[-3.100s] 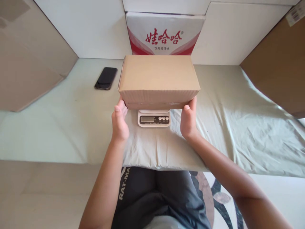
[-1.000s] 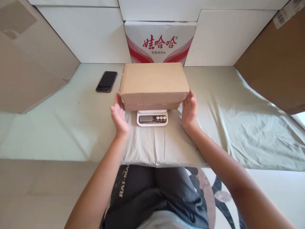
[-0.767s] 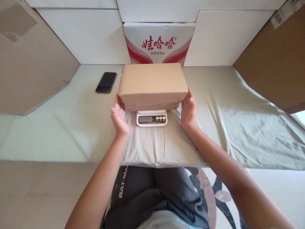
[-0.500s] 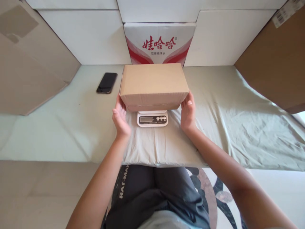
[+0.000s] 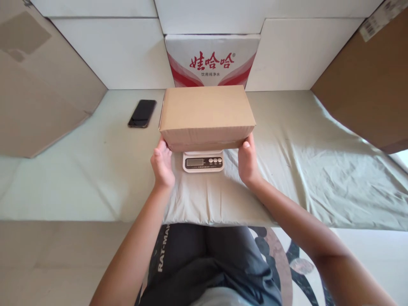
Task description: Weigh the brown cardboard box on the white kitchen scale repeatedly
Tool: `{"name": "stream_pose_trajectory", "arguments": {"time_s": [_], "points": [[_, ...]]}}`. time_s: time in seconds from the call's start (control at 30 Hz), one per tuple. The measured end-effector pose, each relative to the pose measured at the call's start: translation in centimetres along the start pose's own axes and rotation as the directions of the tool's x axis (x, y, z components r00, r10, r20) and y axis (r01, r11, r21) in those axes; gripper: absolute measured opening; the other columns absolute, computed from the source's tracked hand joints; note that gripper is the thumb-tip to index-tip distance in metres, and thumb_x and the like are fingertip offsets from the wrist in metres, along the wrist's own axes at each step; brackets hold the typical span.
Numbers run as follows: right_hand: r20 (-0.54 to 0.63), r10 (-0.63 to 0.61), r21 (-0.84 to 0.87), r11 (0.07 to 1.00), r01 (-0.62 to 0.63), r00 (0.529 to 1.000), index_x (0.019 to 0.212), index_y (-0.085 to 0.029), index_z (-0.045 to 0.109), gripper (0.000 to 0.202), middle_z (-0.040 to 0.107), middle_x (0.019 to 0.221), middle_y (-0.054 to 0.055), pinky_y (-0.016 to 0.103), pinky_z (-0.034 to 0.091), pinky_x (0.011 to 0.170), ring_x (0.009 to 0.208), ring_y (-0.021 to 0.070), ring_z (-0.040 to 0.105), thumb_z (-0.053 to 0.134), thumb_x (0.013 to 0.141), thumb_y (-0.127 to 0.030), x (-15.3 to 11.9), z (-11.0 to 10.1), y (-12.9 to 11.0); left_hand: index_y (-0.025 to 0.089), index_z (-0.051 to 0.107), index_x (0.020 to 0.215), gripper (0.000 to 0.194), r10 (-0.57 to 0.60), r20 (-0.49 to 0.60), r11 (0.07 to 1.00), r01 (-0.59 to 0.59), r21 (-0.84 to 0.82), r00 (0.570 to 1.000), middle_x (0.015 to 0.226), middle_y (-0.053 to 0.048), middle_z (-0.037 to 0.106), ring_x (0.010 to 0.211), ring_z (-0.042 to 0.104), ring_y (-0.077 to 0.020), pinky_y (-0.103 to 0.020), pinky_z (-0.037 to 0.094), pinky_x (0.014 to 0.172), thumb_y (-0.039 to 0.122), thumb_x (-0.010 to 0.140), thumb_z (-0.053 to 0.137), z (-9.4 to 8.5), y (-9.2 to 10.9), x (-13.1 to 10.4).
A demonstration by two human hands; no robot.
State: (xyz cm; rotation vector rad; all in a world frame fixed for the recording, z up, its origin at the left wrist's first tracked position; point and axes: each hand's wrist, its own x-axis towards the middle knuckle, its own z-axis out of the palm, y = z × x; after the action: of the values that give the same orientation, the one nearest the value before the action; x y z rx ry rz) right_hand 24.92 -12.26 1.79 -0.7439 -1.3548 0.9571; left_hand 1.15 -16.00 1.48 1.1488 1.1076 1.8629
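A plain brown cardboard box (image 5: 207, 108) is over a white digital kitchen scale (image 5: 203, 168), covering its platform. The scale's front panel, with a dark blank display and several round buttons, shows below the box. My left hand (image 5: 163, 163) supports the box at its lower left near corner, fingers partly hidden beneath it. At the lower right near corner, my right hand (image 5: 248, 159) holds it with the thumb against the front face. Whether the box's underside touches the platform is hidden.
A black smartphone (image 5: 142, 113) lies left of the box on the pale green cloth (image 5: 79, 170). Behind stands a white and red carton (image 5: 212, 59) among white boxes. Large brown cartons flank the left (image 5: 47, 85) and right (image 5: 363, 85) sides.
My hands have shifted slightly lower and further under the box's near corners, the right one moving inward. The box has tilted or risen a little. The whole view has shifted slightly.
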Motion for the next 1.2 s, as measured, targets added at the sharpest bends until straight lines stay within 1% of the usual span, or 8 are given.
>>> {"name": "stream_pose_trajectory", "arguments": {"time_s": [0.17,0.3,0.37,0.47,0.6,0.7,1.07,1.2], "points": [[-0.003,-0.028,0.004,1.000,0.028,1.000,0.154,-0.042,0.058,0.068,0.060,0.170,0.000,0.060,0.041,0.143,0.169,0.0369,0.045,0.054,0.098,-0.081,1.0,0.5,-2.6,0.028,0.077,0.148,0.090,0.042,0.064,0.998,-0.045,0.042,0.997,0.165,-0.013,0.067,0.169,0.046,-0.0407,-0.058,0.038,0.140,0.096,0.094,0.052,0.1,3.4,1.4],[-0.036,0.010,-0.038,0.999,-0.011,0.999,0.155,-0.043,0.058,0.075,0.061,0.167,-0.002,0.058,0.035,0.147,0.173,0.0377,0.039,0.052,0.095,-0.087,3.8,0.8,-3.0,0.035,0.079,0.146,0.084,0.025,0.117,0.996,-0.035,0.087,0.993,0.166,-0.005,0.067,0.170,0.045,-0.0355,-0.049,0.039,0.141,0.096,0.093,0.055,0.5,5.6,4.3],[-0.061,-0.007,-0.064,0.998,0.003,0.998,0.159,-0.044,0.054,0.080,0.061,0.167,-0.002,0.059,0.032,0.148,0.175,0.0379,0.036,0.049,0.094,-0.090,6.0,1.0,-2.0,0.032,0.078,0.148,0.087,0.068,0.131,0.995,-0.076,0.057,0.989,0.165,-0.005,0.068,0.170,0.046,-0.0340,-0.047,0.038,0.141,0.096,0.092,0.056,1.0,4.6,6.5],[-0.075,-0.040,-0.090,0.995,0.033,0.996,0.166,-0.047,0.047,0.087,0.056,0.171,-0.003,0.061,0.029,0.149,0.179,0.0351,0.029,0.045,0.093,-0.093,9.5,1.3,0.7,0.028,0.076,0.149,0.096,0.117,0.053,0.993,-0.117,0.011,0.992,0.160,-0.007,0.072,0.168,0.049,-0.0325,-0.047,0.037,0.142,0.100,0.087,0.058,2.1,0.7,10.2],[-0.066,-0.048,-0.082,0.996,0.042,0.997,0.166,-0.041,0.048,0.100,0.056,0.173,0.000,0.056,0.025,0.151,0.180,0.0316,0.027,0.056,0.083,-0.096,12.7,1.2,5.2,0.027,0.074,0.151,0.097,-0.023,0.038,1.000,0.023,-0.015,0.999,0.169,-0.010,0.064,0.169,0.049,-0.0296,-0.044,0.037,0.141,0.099,0.093,0.046,3.0,-5.1,13.7],[-0.065,-0.005,-0.029,1.000,0.003,0.998,0.162,-0.033,0.053,0.102,0.060,0.171,0.005,0.053,0.027,0.150,0.176,0.0324,0.036,0.064,0.078,-0.092,13.4,0.5,7.6,0.024,0.069,0.157,0.090,-0.150,0.077,0.988,0.152,-0.016,0.986,0.176,-0.013,0.057,0.170,0.047,-0.0287,-0.048,0.035,0.141,0.088,0.105,0.034,2.8,-7.6,14.6],[-0.017,0.112,-0.003,0.994,-0.112,0.994,0.144,-0.036,0.060,0.086,0.072,0.157,0.002,0.055,0.034,0.146,0.162,0.0350,0.053,0.073,0.072,-0.080,13.9,-0.4,9.7,0.017,0.061,0.161,0.091,-0.291,-0.010,0.957,0.291,0.001,0.957,0.171,-0.009,0.063,0.163,0.055,-0.0234,-0.048,0.035,0.141,0.074,0.114,0.008,2.4,-8.3,15.0],[-0.005,0.136,-0.030,0.990,-0.136,0.991,0.145,-0.033,0.060,0.086,0.069,0.159,0.006,0.057,0.033,0.146,0.163,0.0362,0.052,0.074,0.073,-0.077,13.7,-0.5,9.9,0.019,0.061,0.162,0.092,-0.294,0.018,0.956,0.293,0.013,0.956,0.173,-0.009,0.061,0.165,0.052,-0.0241,-0.047,0.034,0.141,0.081,0.112,0.016,2.2,-8.3,15.1]]}}
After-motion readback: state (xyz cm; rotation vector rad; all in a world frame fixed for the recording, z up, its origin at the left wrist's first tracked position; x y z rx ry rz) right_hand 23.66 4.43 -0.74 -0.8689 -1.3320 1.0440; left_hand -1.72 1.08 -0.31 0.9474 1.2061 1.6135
